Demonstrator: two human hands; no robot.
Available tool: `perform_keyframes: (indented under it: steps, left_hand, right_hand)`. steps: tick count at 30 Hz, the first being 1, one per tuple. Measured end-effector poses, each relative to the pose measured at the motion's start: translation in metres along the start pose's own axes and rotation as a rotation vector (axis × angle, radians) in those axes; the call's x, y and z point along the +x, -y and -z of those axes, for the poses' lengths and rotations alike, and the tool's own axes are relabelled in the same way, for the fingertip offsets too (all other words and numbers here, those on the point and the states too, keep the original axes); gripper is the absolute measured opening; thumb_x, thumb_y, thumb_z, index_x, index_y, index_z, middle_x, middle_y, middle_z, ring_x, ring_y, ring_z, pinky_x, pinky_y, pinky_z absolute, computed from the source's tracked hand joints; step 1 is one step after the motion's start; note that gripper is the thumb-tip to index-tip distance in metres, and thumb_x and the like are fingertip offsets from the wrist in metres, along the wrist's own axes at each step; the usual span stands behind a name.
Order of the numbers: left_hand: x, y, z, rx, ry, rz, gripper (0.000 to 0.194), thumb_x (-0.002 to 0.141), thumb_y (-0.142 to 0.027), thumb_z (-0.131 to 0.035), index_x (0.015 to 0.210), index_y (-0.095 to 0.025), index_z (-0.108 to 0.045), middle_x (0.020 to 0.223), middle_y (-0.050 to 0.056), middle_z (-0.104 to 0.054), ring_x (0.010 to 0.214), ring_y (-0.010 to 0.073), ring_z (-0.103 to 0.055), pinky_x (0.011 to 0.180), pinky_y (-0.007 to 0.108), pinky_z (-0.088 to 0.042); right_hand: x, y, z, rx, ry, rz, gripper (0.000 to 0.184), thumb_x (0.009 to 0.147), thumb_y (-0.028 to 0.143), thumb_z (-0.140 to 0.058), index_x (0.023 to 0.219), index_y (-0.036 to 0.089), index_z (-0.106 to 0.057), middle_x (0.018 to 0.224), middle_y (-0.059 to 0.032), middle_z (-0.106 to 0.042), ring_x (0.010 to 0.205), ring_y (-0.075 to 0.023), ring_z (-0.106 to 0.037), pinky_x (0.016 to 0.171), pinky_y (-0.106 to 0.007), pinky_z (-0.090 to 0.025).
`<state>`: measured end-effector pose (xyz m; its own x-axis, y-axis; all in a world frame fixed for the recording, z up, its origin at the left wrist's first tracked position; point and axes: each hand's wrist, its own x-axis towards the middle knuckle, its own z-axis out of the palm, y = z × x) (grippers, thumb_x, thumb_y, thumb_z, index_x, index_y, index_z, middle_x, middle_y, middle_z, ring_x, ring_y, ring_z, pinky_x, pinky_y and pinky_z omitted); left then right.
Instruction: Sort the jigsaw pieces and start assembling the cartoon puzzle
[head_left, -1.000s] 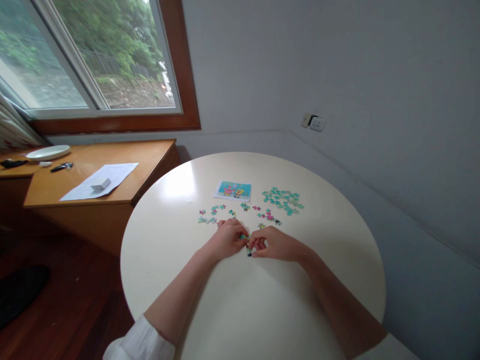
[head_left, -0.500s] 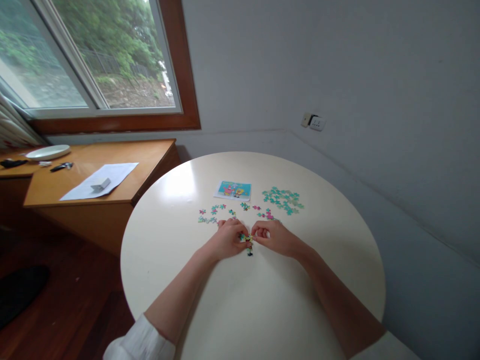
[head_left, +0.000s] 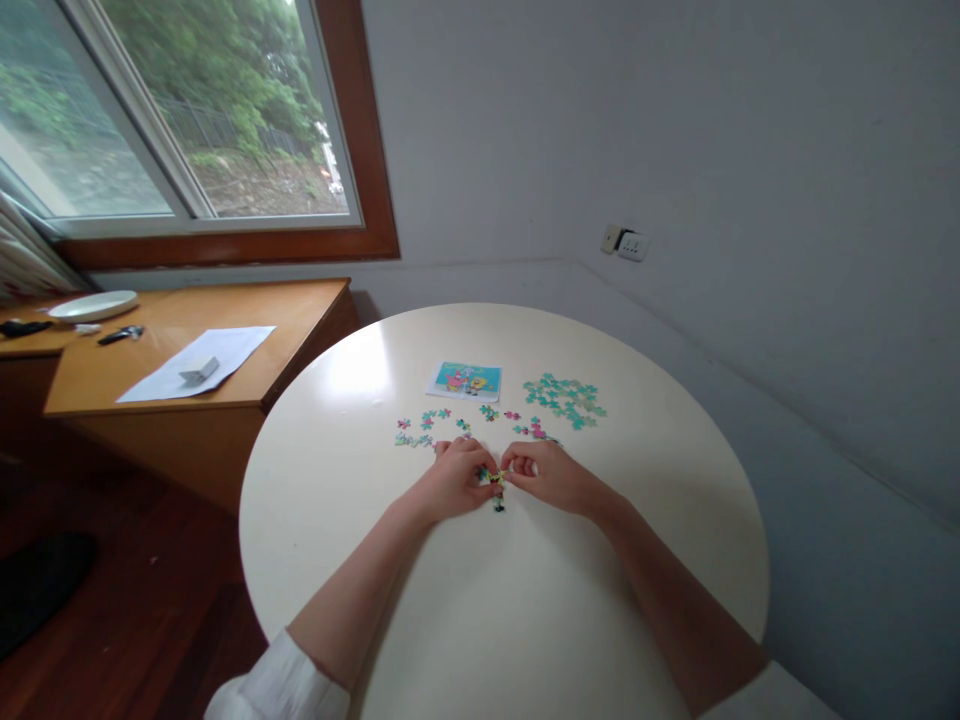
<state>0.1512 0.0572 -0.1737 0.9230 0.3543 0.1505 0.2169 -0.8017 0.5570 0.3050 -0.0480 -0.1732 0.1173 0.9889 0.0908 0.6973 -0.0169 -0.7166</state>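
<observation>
On the round white table (head_left: 465, 620), my left hand (head_left: 459, 478) is closed, its thumb and fingertips on a small joined cluster of jigsaw puzzle pieces (head_left: 498, 496) with yellow, green and black print. My right hand (head_left: 546, 470) pinches at the cluster's upper right edge, its other fingers curled in. Fingers partly cover the pieces there. Beyond my hands lie loose puzzle pieces: pale ones (head_left: 414, 440) at the left, pink ones (head_left: 534, 429) at the right, and a spread of turquoise pieces (head_left: 566, 398) farther right. A picture card (head_left: 465, 382) with cartoon figures lies behind them.
A wooden desk (head_left: 315, 310) stands to the left below a window (head_left: 240, 110). It bears a white plate (head_left: 94, 306), a sheet of paper (head_left: 240, 350) and a small grey-white block (head_left: 199, 370). A wall socket (head_left: 634, 246) is on the wall at right.
The whole view has shifted very slightly. Both hands keep almost the same pose at the puzzle cluster, and the loose pieces lie where they were.
</observation>
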Motion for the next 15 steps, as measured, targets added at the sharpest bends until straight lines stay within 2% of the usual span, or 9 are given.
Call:
perform_keyframes:
  steps: [4,9,13,15]
  left_hand:
    - [-0.0006,-0.0042,0.0027,-0.002,0.003,0.008,0.010,0.074,-0.020,-0.054,0.079,-0.020,-0.062,0.087,0.004,-0.063,0.093,0.0211,-0.052,0.085,0.038,-0.031]
    - [-0.0010,-0.0050,0.0039,-0.011,0.004,0.007,0.014,0.072,-0.016,-0.051,0.079,-0.020,-0.063,0.083,0.004,-0.062,0.091,0.0208,-0.052,0.085,0.038,-0.031]
    - [-0.0015,-0.0016,0.0027,-0.023,-0.001,-0.001,0.010,0.073,-0.024,-0.058,0.081,-0.020,-0.062,0.086,0.004,-0.061,0.092,0.0212,-0.051,0.085,0.038,-0.030]
    - [-0.0019,0.0000,0.0023,-0.025,0.000,-0.020,0.016,0.071,-0.031,-0.063,0.084,-0.021,-0.062,0.091,0.004,-0.061,0.094,0.0220,-0.050,0.086,0.038,-0.030]
  right_hand:
    - [0.0005,0.0004,0.0005,-0.010,-0.008,-0.002,0.007,0.073,0.017,-0.054,0.075,0.018,-0.061,0.057,0.0032,-0.054,0.055,-0.0099,-0.049,0.054,-0.021,-0.038]
    - [0.0006,0.0014,0.0014,-0.020,-0.004,-0.005,0.007,0.074,0.019,-0.054,0.075,0.018,-0.061,0.057,0.0027,-0.055,0.056,-0.0102,-0.050,0.055,-0.021,-0.038]
    - [0.0002,0.0012,0.0018,-0.032,0.000,-0.013,0.007,0.074,0.018,-0.054,0.075,0.018,-0.061,0.057,0.0027,-0.055,0.056,-0.0104,-0.050,0.055,-0.021,-0.037]
    - [0.0000,0.0007,0.0018,-0.027,-0.004,-0.011,0.008,0.074,0.017,-0.053,0.075,0.018,-0.061,0.057,0.0028,-0.055,0.055,-0.0103,-0.050,0.054,-0.021,-0.037]
